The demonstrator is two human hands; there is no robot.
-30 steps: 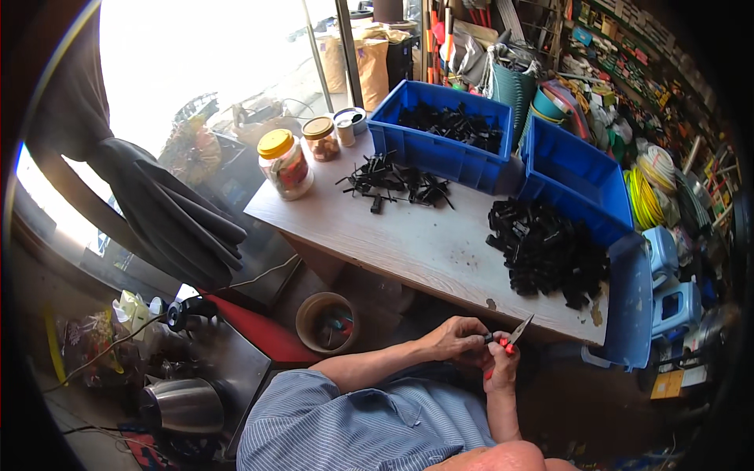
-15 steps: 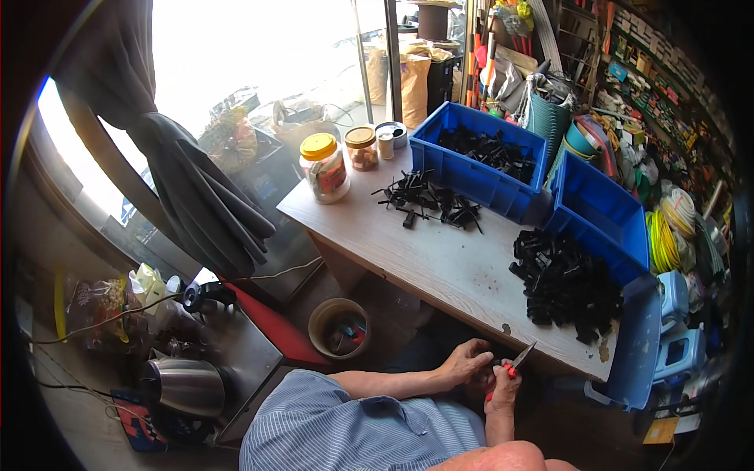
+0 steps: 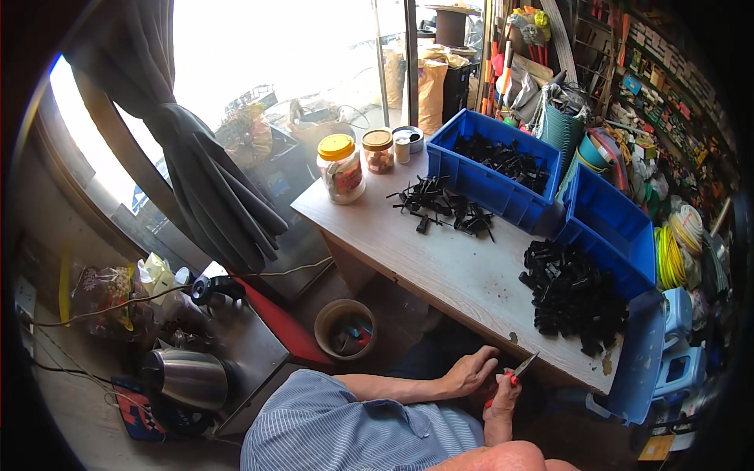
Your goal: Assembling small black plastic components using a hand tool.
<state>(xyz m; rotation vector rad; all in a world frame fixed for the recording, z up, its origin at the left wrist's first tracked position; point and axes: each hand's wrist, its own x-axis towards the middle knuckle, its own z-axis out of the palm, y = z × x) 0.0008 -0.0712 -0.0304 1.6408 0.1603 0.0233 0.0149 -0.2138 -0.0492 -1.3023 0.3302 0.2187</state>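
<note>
Below the front edge of the table, over my lap, my right hand (image 3: 500, 410) is closed round red-handled scissors (image 3: 524, 367). Their pointed metal blades stick out up and to the right. Close beside it on the left is my left hand (image 3: 469, 372), its back turned up and its fingers bent together. Whatever lies under those fingers is hidden. On the table nearest my hands is a large heap of small black plastic parts (image 3: 569, 294). A smaller scatter of black parts with thin stems (image 3: 444, 206) lies farther back.
A blue crate (image 3: 495, 188) of black parts stands at the back, beside another blue crate (image 3: 609, 231). Jars (image 3: 341, 177) stand at the table's (image 3: 440, 267) far left corner. A bin (image 3: 345, 330) is on the floor; a steel kettle (image 3: 188, 379) sits at left.
The whole view has shifted slightly, moving the table to the right in the picture. My left hand's fingers have turned and stretched a little; my right hand keeps the scissors.
</note>
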